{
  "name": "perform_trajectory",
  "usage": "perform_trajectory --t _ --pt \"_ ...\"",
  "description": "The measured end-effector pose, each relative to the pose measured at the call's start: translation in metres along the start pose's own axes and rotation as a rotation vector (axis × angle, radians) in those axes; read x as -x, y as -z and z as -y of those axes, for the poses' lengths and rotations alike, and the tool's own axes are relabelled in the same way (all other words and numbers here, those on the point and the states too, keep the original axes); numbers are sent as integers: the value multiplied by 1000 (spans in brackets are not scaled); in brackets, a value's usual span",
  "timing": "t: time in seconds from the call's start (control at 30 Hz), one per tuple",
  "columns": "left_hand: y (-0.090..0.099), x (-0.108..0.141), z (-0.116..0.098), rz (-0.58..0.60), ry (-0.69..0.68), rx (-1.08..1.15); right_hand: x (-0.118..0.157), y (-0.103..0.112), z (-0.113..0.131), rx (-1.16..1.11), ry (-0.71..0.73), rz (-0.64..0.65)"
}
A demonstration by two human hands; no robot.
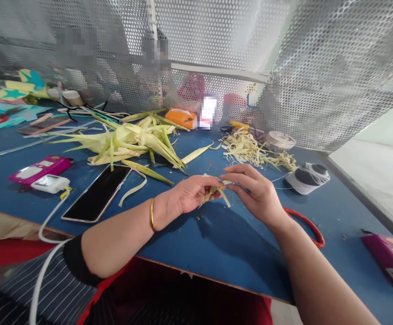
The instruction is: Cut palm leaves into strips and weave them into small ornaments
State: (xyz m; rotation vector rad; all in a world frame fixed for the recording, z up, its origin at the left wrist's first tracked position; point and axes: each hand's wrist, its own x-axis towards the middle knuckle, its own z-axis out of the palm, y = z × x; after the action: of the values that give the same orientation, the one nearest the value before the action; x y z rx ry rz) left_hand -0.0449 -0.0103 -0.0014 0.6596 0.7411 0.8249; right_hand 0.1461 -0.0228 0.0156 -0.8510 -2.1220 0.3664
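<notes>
Two bare hands of mine meet above the blue surface (pixel 250 275). My left hand (pixel 194 194) is closed, with thumb and fingers pinching a small bundle of pale strips (pixel 215 193); one strip end hangs below the fingertips. My right hand (pixel 259 194) comes in from the other side with its fingers bent and their tips right at the bundle, but I cannot tell whether they grip it. A gold bangle (pixel 152 215) circles my left wrist. Beyond my left hand lies a heap of green and yellow husks (pixel 138 135), and near it, to the right, a tangle of shredded strips (pixel 243 146). White thread runs from a spool (pixel 306 179) toward my right hand, and a red ring (pixel 309 225) lies partly behind my right forearm. On my left, a dark-screened phone (pixel 98 194) rests flat beside a white device (pixel 50 183) with a cable, which sits against a purple box (pixel 40 169). Another purple box (pixel 390 259) is at the far right. An orange packet (pixel 182 118) lies behind the husks, near the perforated screen (pixel 216 40).
</notes>
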Motion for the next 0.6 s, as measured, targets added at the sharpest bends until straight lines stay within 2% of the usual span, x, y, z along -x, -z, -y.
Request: perform_trajectory --t 0.13,0.23,0.37,0.47,0.53,0.6 --pt "1 0 1 -10 61 25 3 -1 -3 35 40 41" --pt "0 1 1 18 18 -53 2 -1 0 60 15 46" --pt "-2 4 -3 7 -248 -428 -1 -2 6 40 -201 41" --pt "-5 7 -6 -4 -461 -666 -2 -5 7 -101 -403 78" --pt "-5 8 -7 -5 -509 -724 -2 -6 6 -248 -494 99" --pt "-6 9 -8 -11 -449 -673 -2 -8 5 -358 -540 91"
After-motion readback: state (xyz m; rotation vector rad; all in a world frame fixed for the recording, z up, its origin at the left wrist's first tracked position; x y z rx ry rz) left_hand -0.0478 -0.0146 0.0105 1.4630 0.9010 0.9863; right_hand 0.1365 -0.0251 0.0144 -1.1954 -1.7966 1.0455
